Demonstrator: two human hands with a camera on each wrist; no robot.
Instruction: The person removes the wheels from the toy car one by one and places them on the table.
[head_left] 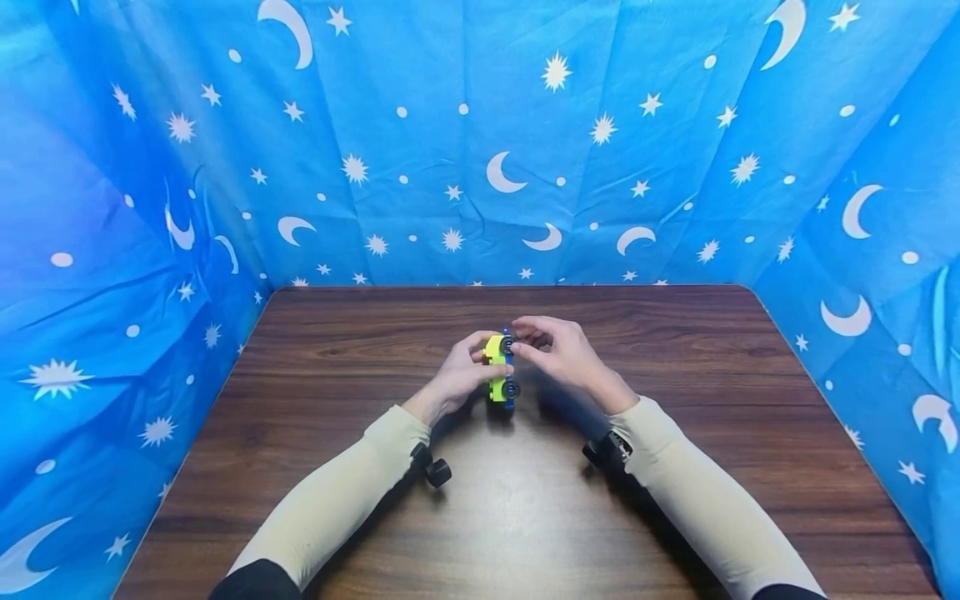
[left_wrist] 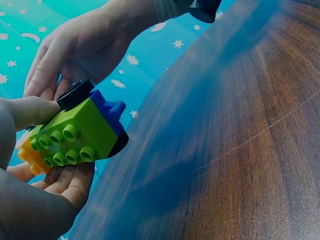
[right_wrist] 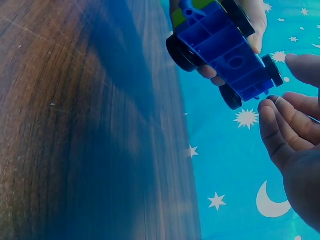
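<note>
A toy car [head_left: 498,385] of building blocks is tipped on its side above the table. Lime-green and yellow-orange studded blocks [left_wrist: 65,137] sit on its blue wheeled base [right_wrist: 225,50], which has black wheels. My left hand [head_left: 459,375] grips the car, thumb on one side and fingers on the other. At the car's far end is my right hand [head_left: 566,354], its fingers loosely bent. In the right wrist view, the right fingertips [right_wrist: 267,107] are close to the base's end and the thumb stands apart; whether they touch, I cannot tell.
The dark wood-grain table [head_left: 337,333] lies beneath both hands. Blue cloth [head_left: 450,150] with white moons and stars hangs behind it and along both sides. A black wrist camera [head_left: 432,468] hangs off the left sleeve, another camera [head_left: 606,450] off the right.
</note>
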